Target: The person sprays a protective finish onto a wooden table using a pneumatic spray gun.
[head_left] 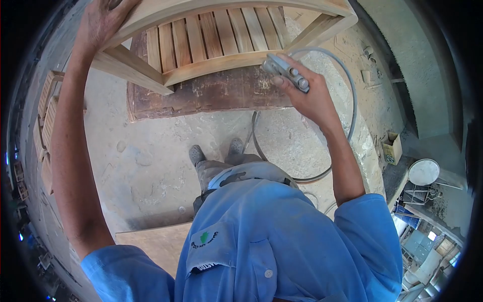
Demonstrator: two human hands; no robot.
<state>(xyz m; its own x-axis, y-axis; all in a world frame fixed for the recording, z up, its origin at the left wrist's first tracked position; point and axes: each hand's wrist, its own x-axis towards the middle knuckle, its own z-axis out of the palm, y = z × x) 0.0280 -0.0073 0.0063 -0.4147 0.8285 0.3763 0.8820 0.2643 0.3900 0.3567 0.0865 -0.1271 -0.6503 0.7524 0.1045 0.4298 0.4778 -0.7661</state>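
Blue shirt (302, 236) cloth fills the bottom of the view, closest to the camera, with a patch and a buttoned flap on its front. From its right sleeve the bare forearm reaches up to the right hand (313, 98), which is closed around a grey handheld tool (284, 70), thumb on the near side. The tool's front end overlaps the right part of a curved rail; whether it touches the wood cannot be told.

That rail belongs to a slatted wooden piece (226, 32), which stands on a worn brown board (216, 95) at the top of the view. The left hand (100, 22) rests over its upper left corner, fingers partly cut off by the edge; how firmly they grip cannot be told.

A hose (354, 95) arcs out from near the tool, around the right wrist and down behind the forearm. Grey shoes (196, 154) stand on the pale, dusty floor (161, 176). Farther off, slatted wooden pieces (45, 121) line the left side, and an open box (391, 147) sits at the right, near a round pale disc (423, 172).
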